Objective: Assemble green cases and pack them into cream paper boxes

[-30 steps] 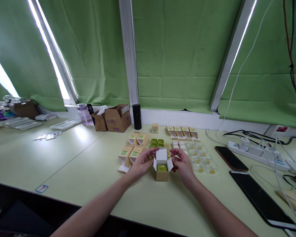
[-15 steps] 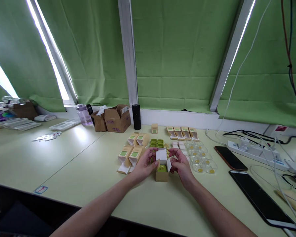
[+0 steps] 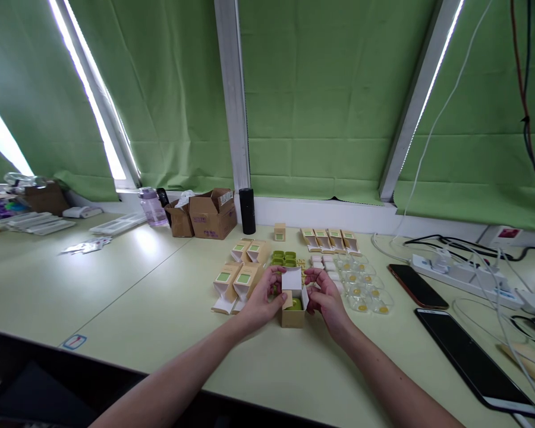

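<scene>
A small kraft cardboard box (image 3: 292, 320) stands on the table between my hands, its white-lined lid (image 3: 291, 279) raised at the back. Inside it sits a rounded green item (image 3: 296, 304), partly covered by the left side flap. My left hand (image 3: 267, 295) is closed on the box's left side, thumb pressing that flap inward. On the other side my right hand (image 3: 325, 297) has its fingers closed at the right flap, which stands up. Just behind my hands are green square containers (image 3: 283, 255), partly hidden, and small white pieces (image 3: 327, 258).
Open kraft boxes (image 3: 245, 279) stand at left, more open boxes (image 3: 329, 241) behind. Clear plastic domes (image 3: 365, 285) with yellow centres lie at right, near two phones (image 3: 419, 286) and a power strip (image 3: 463, 279). Brown cartons (image 3: 211, 215) and a black cylinder (image 3: 246, 211) stand at the back.
My left thumb has folded the box's left flap further inward, over part of the green item. My right hand has hardly moved.
</scene>
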### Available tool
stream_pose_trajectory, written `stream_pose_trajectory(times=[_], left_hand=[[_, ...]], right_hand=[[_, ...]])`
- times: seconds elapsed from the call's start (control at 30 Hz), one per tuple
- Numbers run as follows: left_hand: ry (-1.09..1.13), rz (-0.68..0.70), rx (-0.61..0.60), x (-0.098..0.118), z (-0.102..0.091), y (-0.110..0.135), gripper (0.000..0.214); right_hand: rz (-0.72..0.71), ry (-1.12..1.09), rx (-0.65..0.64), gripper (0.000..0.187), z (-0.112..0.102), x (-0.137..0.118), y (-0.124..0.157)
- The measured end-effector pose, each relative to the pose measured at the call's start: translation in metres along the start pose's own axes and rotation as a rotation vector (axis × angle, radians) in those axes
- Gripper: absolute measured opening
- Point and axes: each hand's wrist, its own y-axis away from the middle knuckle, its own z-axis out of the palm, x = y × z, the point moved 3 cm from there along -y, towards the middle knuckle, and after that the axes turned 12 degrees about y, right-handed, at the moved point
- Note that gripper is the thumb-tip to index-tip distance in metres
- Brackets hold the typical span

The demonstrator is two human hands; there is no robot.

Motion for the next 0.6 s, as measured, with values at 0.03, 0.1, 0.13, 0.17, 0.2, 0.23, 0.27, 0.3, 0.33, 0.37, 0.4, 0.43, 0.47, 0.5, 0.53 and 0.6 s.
stream_pose_trajectory(times=[0.03,0.1,0.13,0.17,0.2,0.23,0.27,0.3,0.33,0.37,0.4,0.43,0.47,0.5,0.53,0.6], left_hand=[[0.001,0.001,0.002,0.0000,0.0003,-0.0002,0.054],[0.003,0.001,0.003,-0.0001,0.0009,-0.0005,0.053],[0.004,0.001,0.004,-0.0002,0.0012,-0.0006,0.053],[0.004,0.001,0.004,-0.0004,0.0014,-0.0006,0.052],[0.003,0.000,0.003,-0.0006,0.0017,-0.0007,0.052],[0.000,0.001,0.003,-0.0009,0.0018,-0.0007,0.051],[-0.003,0.002,0.004,-0.0011,0.0020,-0.0007,0.051],[-0.006,0.004,0.004,-0.0013,0.0021,-0.0007,0.051],[-0.007,0.005,0.004,-0.0014,0.0022,-0.0007,0.051],[-0.005,0.005,0.004,-0.0014,0.0023,-0.0007,0.051],[-0.001,0.004,0.003,-0.0014,0.0025,-0.0007,0.051],[0.006,0.003,0.001,-0.0011,0.0028,-0.0007,0.051],[0.014,0.000,-0.002,-0.0008,0.0031,-0.0007,0.051],[0.021,-0.002,-0.004,-0.0004,0.0035,-0.0007,0.051],[0.027,-0.003,-0.007,0.0001,0.0038,-0.0008,0.052],[0.029,-0.005,-0.005,0.0010,0.0042,-0.0009,0.053]], right_hand=[[-0.002,0.010,-0.004,0.052,0.0001,0.0001,0.0000],[-0.008,0.027,-0.013,0.049,0.0002,0.0004,0.0001],[-0.011,0.031,-0.017,0.048,0.0003,0.0006,0.0001],[-0.012,0.033,-0.020,0.048,0.0005,0.0008,0.0001],[-0.012,0.033,-0.023,0.048,0.0007,0.0009,0.0002],[-0.010,0.032,-0.028,0.048,0.0011,0.0011,0.0004],[-0.007,0.031,-0.032,0.049,0.0016,0.0013,0.0006],[-0.004,0.030,-0.036,0.049,0.0022,0.0014,0.0008],[-0.002,0.032,-0.038,0.050,0.0028,0.0016,0.0010],[-0.002,0.036,-0.038,0.050,0.0034,0.0018,0.0012],[-0.004,0.041,-0.036,0.051,0.0040,0.0021,0.0013],[-0.009,0.048,-0.032,0.051,0.0046,0.0026,0.0013],[-0.015,0.055,-0.028,0.052,0.0051,0.0031,0.0011],[-0.023,0.061,-0.025,0.053,0.0056,0.0038,0.0009],[-0.031,0.069,-0.022,0.054,0.0061,0.0047,0.0005],[-0.042,0.092,-0.020,0.056,0.0067,0.0065,-0.0001]])
